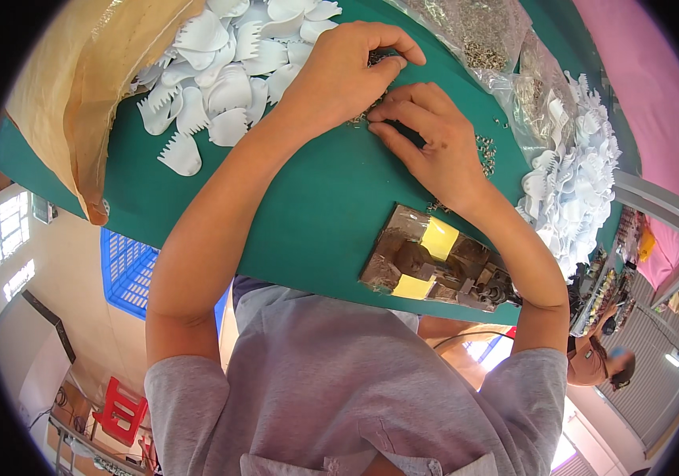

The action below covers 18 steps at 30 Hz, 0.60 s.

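Note:
My left hand (pixel 347 75) reaches over a cluster of small metal pieces (pixel 357 121) on the green tabletop (pixel 307 182). Its index finger and thumb are bent and slightly apart, with nothing visible between them; the other fingers are hidden. Just right of it, my right hand (pixel 438 143) is closed, index fingertip and thumb tip nearly together at the edge of those pieces. Whatever sits in that pinch is too small to make out. More metal bits (pixel 486 155) lie scattered beside the right wrist. White comb-edged plastic pieces (pixel 228 87) are heaped beyond my left forearm.
A brown metal fixture with yellow patches (pixel 438 238) sits at the near table edge under my right forearm. Clear bags of metal bits (pixel 486 55) and another white heap (pixel 569 182) lie right. A tan paper sack (pixel 78 95) stands left, above a blue crate (pixel 125 270).

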Available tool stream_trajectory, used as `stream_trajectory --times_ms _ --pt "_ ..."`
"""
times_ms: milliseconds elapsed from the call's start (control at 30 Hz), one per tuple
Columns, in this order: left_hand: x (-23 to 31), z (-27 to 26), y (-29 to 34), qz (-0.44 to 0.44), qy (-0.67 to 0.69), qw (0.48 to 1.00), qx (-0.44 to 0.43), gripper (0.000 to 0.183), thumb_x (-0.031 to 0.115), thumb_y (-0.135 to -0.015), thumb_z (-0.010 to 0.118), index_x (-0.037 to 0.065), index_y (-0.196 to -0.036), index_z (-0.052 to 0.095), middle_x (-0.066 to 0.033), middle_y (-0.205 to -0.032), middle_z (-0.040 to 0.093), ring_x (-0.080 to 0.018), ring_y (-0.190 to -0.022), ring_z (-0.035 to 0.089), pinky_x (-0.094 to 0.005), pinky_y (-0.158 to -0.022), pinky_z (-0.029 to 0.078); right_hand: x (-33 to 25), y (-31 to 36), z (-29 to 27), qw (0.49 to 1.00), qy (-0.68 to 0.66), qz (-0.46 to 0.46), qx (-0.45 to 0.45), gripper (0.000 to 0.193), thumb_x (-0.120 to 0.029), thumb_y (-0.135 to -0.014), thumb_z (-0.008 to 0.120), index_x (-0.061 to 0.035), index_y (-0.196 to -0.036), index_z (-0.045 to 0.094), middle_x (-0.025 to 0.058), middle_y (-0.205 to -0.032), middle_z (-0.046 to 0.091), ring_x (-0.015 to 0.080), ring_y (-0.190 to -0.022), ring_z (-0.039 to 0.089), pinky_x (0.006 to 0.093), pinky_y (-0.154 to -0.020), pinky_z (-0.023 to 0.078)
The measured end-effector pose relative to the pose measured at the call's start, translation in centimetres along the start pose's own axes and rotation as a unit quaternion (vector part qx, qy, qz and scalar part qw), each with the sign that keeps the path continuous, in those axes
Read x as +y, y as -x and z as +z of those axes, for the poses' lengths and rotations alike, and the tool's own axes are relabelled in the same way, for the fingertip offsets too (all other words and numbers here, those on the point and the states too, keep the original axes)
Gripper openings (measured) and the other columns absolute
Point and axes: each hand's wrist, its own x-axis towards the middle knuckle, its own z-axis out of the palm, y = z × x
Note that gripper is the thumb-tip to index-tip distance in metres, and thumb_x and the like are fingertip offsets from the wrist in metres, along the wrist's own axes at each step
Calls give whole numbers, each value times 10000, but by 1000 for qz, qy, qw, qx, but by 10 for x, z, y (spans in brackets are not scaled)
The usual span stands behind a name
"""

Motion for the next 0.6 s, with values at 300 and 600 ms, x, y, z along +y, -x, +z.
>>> stream_trajectory --times_ms 300,600 --pt "-1 -1 0 13 10 1000 20 151 37 -968 665 26 -1075 771 -2 -1012 760 -94 -957 672 -271 -909 519 -2 34 -50 995 63 18 -72 151 -43 -856 788 -58 -987 715 69 -1032 673 287 -954 633 407 -818 540" --pt "0 -3 0 -1 3 1000 26 165 32 -974 653 24 -1093 768 -5 -1015 763 -93 -955 677 -262 -893 524 -2 0 -22 998 59 -1 0 227 -109 -842 811 -78 -1053 730 71 -1068 690 297 -976 639 407 -843 536"
